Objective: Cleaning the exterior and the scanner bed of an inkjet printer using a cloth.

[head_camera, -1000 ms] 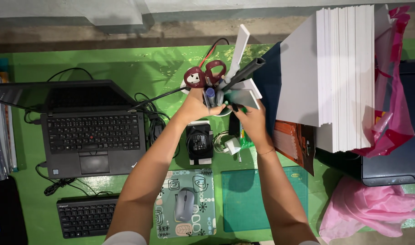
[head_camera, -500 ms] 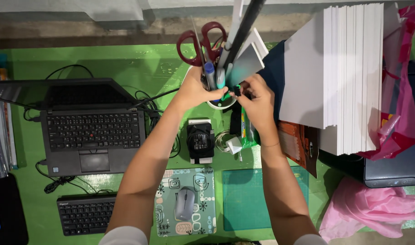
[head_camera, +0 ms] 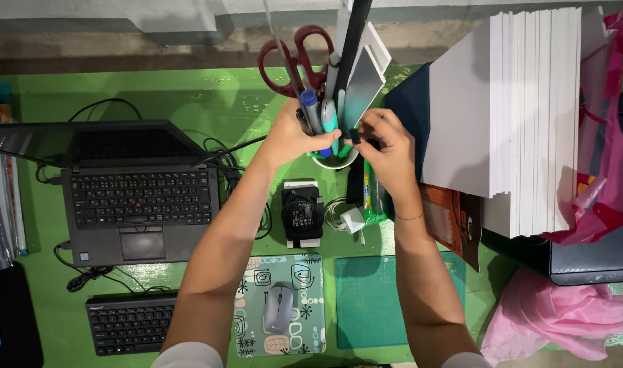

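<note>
My left hand point(head_camera: 289, 138) grips a white cup-shaped holder point(head_camera: 336, 161) raised above the green table. Out of it stick red-handled scissors point(head_camera: 292, 58), a blue marker point(head_camera: 313, 109), a teal marker point(head_camera: 330, 117), a long black rod point(head_camera: 352, 48) and white foam-board pieces point(head_camera: 363, 82). My right hand point(head_camera: 387, 154) is at the holder's right side, fingertips pinching a small dark item among the contents; what it is I cannot tell.
A black laptop point(head_camera: 137, 194) and cables lie left. Below are a small keyboard point(head_camera: 127, 324), a mouse point(head_camera: 278, 309) on a patterned pad, a black charger point(head_camera: 300, 213), a green cutting mat point(head_camera: 369, 300). A stack of white boards point(head_camera: 522, 116) and pink cloth point(head_camera: 556, 313) stand right.
The holder has been lifted and tipped toward the camera, so the scissors and rod now reach the top of the frame. My right hand shifted from the foam pieces to a small dark item.
</note>
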